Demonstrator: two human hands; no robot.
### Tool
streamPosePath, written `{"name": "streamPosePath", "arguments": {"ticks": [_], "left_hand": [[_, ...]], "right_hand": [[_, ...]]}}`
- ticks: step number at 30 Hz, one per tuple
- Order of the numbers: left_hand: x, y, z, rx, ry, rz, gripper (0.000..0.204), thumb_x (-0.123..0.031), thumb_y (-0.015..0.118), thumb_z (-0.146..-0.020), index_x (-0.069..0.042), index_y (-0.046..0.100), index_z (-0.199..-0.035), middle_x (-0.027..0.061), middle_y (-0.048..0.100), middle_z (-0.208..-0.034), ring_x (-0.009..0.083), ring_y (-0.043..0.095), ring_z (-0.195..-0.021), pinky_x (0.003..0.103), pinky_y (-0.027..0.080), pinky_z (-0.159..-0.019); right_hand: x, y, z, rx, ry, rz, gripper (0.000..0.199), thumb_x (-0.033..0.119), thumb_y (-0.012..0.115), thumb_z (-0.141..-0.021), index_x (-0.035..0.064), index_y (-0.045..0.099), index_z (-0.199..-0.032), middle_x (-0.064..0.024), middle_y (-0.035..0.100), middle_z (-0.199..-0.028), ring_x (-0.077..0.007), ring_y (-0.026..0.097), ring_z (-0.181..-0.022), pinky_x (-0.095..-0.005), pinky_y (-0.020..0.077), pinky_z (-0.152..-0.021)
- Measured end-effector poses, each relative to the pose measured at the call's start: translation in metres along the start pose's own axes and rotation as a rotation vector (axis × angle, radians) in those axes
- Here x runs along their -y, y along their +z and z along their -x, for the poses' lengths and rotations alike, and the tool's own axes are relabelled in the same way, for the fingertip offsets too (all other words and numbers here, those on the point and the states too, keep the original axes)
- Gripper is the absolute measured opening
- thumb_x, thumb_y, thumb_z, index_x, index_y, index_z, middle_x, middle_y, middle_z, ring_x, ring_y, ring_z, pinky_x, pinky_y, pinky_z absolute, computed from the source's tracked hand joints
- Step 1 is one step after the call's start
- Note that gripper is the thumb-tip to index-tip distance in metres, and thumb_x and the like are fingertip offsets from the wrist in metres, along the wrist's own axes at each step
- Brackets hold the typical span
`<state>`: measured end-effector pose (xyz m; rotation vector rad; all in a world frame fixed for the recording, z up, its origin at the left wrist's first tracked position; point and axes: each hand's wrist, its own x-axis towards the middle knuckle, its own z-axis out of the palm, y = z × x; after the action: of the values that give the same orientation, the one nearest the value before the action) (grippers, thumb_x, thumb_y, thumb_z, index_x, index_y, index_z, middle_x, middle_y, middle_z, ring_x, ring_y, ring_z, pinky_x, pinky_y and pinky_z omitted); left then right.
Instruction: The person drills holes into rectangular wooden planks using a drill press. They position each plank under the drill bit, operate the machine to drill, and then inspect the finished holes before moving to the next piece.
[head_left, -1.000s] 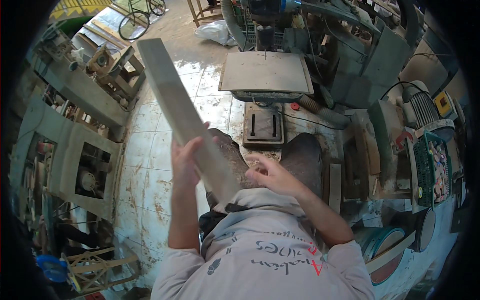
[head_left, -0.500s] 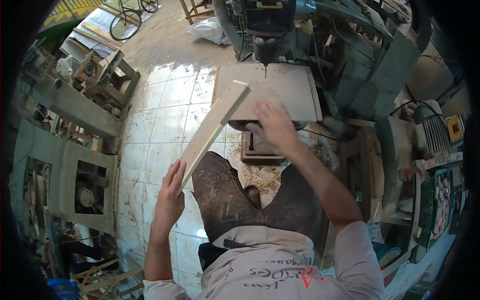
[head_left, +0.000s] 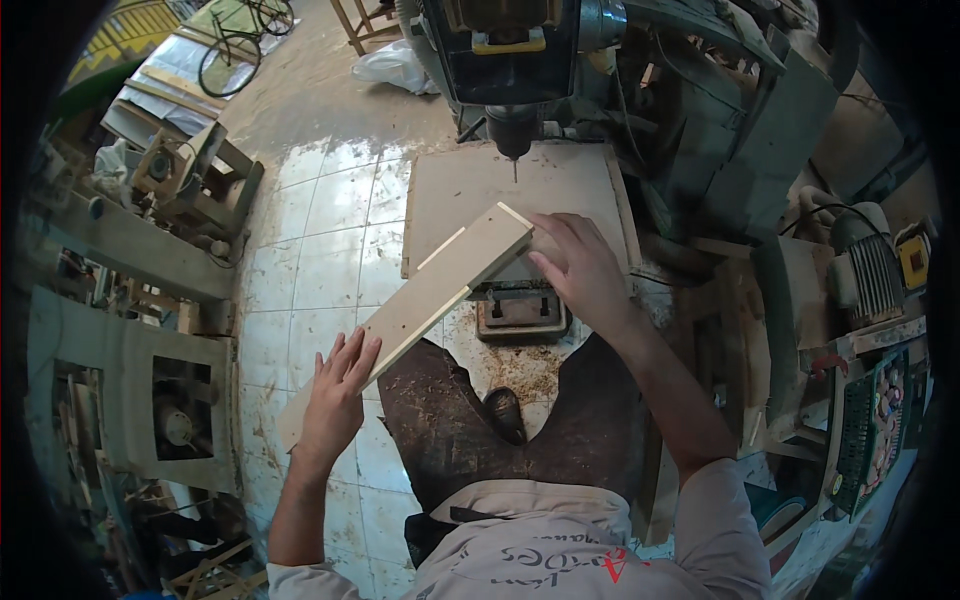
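Observation:
A long, flat wooden board (head_left: 430,287) with pale strips along its edges slants across the view in front of me, its broad face turned up. My left hand (head_left: 338,395) grips it near the lower-left end, fingers lying over the face and the thumb hidden. At the upper-right end, my right hand (head_left: 585,270) closes around the corner, thumb below and fingers beyond. Past the board stands a drill press, its chuck (head_left: 512,130) pointing a thin bit (head_left: 515,172) down at a flat work table (head_left: 455,185). The board's far end overlaps the table's near part in view.
Below the table is the machine's metal base (head_left: 522,312), with wood shavings (head_left: 525,368) on the floor around it. Machines and timber line the left side. On the right are a ribbed motor (head_left: 868,265) and a green crate (head_left: 868,430). A bicycle (head_left: 230,65) stands far left.
My right hand, blurred and apart from the board before, now holds its far end. The board has tilted so more of its broad face shows, and my left hand has shifted along it.

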<state>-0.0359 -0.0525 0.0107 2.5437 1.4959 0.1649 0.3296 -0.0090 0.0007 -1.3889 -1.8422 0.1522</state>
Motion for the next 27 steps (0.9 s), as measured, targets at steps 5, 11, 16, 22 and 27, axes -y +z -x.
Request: {"name": "streamPosePath", "arguments": {"ticks": [5, 11, 16, 22, 27], "left_hand": [[0.000, -0.018, -0.006, 0.072, 0.058, 0.286, 0.074, 0.018, 0.047, -0.074, -0.011, 0.047, -0.143, 0.0175, 0.044, -0.148, 0.0385, 0.042, -0.136, 0.048, 0.039, -0.110], [-0.010, -0.032, 0.003, 0.175, 0.068, 0.486, 0.071, 0.017, 0.052, -0.072, -0.004, 0.049, -0.139, 0.0203, 0.050, -0.142, 0.0365, 0.052, -0.129, 0.038, 0.045, -0.106], [-0.009, -0.026, 0.011, 0.236, 0.065, 0.568, 0.069, 0.017, 0.055, -0.073, -0.003, 0.050, -0.138, 0.0189, 0.053, -0.141, 0.0327, 0.052, -0.130, 0.036, 0.043, -0.108], [-0.009, -0.030, 0.010, 0.284, 0.033, 0.599, 0.068, 0.017, 0.055, -0.074, -0.005, 0.051, -0.138, 0.0178, 0.056, -0.137, 0.0322, 0.055, -0.127, 0.035, 0.046, -0.104], [-0.012, -0.031, 0.002, 0.232, 0.007, 0.551, 0.067, 0.016, 0.055, -0.076, -0.007, 0.050, -0.139, 0.0164, 0.056, -0.138, 0.0337, 0.058, -0.122, 0.036, 0.049, -0.100]], "right_hand": [[-0.002, 0.000, -0.001, 0.057, 0.199, -0.410, 0.043, 0.010, 0.071, -0.085, 0.0085, 0.058, -0.125, -0.0128, 0.059, -0.115, -0.0276, 0.057, -0.111, -0.0378, 0.0466, -0.093], [0.004, -0.022, -0.006, 0.113, 0.125, -0.582, 0.041, 0.009, 0.077, -0.080, 0.0090, 0.063, -0.119, -0.0081, 0.061, -0.115, -0.0227, 0.058, -0.107, -0.0346, 0.0469, -0.092], [0.005, -0.045, -0.006, 0.122, -0.022, -0.480, 0.034, 0.012, 0.080, -0.076, 0.0087, 0.068, -0.108, -0.0037, 0.064, -0.100, -0.0197, 0.058, -0.100, -0.0329, 0.0474, -0.086], [0.001, -0.061, -0.011, 0.195, -0.075, -0.408, 0.029, 0.013, 0.080, -0.075, 0.0065, 0.069, -0.101, -0.0034, 0.064, -0.090, -0.0186, 0.060, -0.087, -0.0329, 0.0490, -0.077], [-0.006, -0.051, -0.009, 0.221, 0.054, -0.541, 0.030, 0.012, 0.078, -0.078, 0.0055, 0.064, -0.104, -0.0039, 0.064, -0.088, -0.0167, 0.064, -0.080, -0.0318, 0.0527, -0.070]]}}
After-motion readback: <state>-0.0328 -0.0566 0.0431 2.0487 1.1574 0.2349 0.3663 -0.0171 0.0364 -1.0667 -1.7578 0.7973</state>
